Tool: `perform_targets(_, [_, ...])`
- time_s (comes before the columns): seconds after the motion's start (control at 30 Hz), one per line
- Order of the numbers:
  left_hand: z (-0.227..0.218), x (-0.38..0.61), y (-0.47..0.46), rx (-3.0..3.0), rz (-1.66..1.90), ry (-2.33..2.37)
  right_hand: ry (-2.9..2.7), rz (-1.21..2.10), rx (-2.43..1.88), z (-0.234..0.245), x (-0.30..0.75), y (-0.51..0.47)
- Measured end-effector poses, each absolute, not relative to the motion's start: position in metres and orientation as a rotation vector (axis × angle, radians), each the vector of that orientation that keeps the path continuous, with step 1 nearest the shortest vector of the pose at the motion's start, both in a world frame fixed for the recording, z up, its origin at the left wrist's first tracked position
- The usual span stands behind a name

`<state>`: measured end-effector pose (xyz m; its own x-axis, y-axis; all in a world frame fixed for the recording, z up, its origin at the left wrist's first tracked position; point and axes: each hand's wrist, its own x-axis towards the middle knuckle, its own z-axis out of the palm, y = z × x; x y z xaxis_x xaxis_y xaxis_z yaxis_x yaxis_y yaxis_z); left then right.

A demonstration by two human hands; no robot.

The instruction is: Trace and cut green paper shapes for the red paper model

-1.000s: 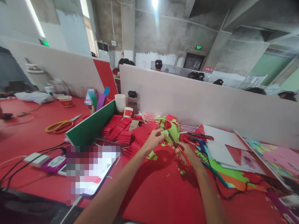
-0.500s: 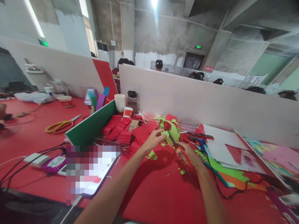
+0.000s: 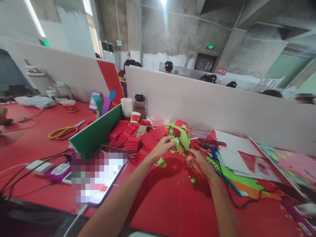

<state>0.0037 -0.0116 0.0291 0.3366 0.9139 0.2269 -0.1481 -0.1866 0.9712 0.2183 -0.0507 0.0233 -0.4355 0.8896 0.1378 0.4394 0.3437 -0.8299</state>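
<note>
My left hand (image 3: 165, 146) pinches a small piece of light green paper (image 3: 175, 142). In my right hand (image 3: 196, 159) is a pair of red-handled scissors (image 3: 182, 144), its dark blades pointing up and left beside that paper. Whether the blades are biting into it is too small to tell. Behind both hands lies a heap of green paper scraps (image 3: 184, 133) with red pieces among them. Below my left hand, a few green cut-offs (image 3: 161, 163) rest on the red table (image 3: 170, 204). Folded red paper pieces (image 3: 124, 133) are piled to the left.
A lit phone (image 3: 106, 179) with a cable lies at left, near a green divider (image 3: 96, 131). Paper cups (image 3: 126, 107) and a dark-lidded bottle (image 3: 140, 105) stand at the back. Yellow-handled scissors (image 3: 63, 132) lie beyond the divider. To the right are a blue glue gun (image 3: 212, 151) and white sheets (image 3: 232, 161).
Almost nothing differs. The view has shifted very slightly; both hands keep their hold and place over the table.
</note>
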Motion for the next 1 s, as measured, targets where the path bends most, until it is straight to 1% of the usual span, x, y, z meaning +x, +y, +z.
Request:
perform_targets(0.23, [0.027,0.004,-0.011,1.443,1.139,0.76,-2.055,0.864,-1.172,0.027,0.218,-0.051])
perform_targets(0.57, [0.032,0.003,-0.014,1.512,1.132,0.774,-1.973,1.071,-1.173,0.03,0.217,-0.052])
perform_targets(0.83, [0.035,0.004,-0.018,1.513,1.138,0.797,-2.004,1.009,-1.205,0.033,0.218,-0.05])
perform_targets(1.0, [0.034,0.004,-0.016,1.503,1.143,0.797,-1.931,1.104,-1.205,0.036,0.215,-0.056])
